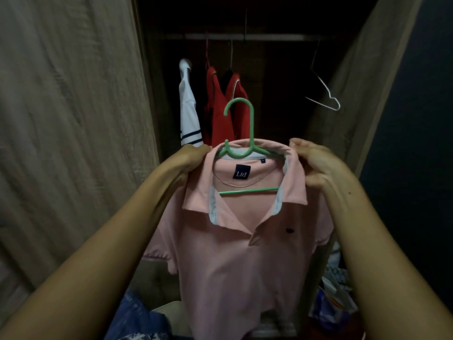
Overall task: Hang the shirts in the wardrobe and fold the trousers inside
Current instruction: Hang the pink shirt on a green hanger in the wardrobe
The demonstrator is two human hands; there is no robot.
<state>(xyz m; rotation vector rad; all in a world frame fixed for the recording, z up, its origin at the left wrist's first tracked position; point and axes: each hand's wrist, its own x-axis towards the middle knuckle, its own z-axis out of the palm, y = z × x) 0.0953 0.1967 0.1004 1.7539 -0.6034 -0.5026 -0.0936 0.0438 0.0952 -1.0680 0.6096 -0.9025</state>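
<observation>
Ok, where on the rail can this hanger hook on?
The pink shirt could go where the rail is bare, between the red shirts and the empty wire hanger. Left end is crowded: white shirt and red shirts hang close together.

Head view, close, facing wardrobe (245, 38)

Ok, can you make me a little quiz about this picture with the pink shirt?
1. True or false: the pink polo shirt already hangs on the rail.
2. What hangs empty in the wardrobe? A) a wire hanger B) a wooden hanger C) a belt
3. What colour is the plastic hanger inside that shirt?

Key
1. False. It is held up in front of the wardrobe.
2. A
3. Green
</observation>
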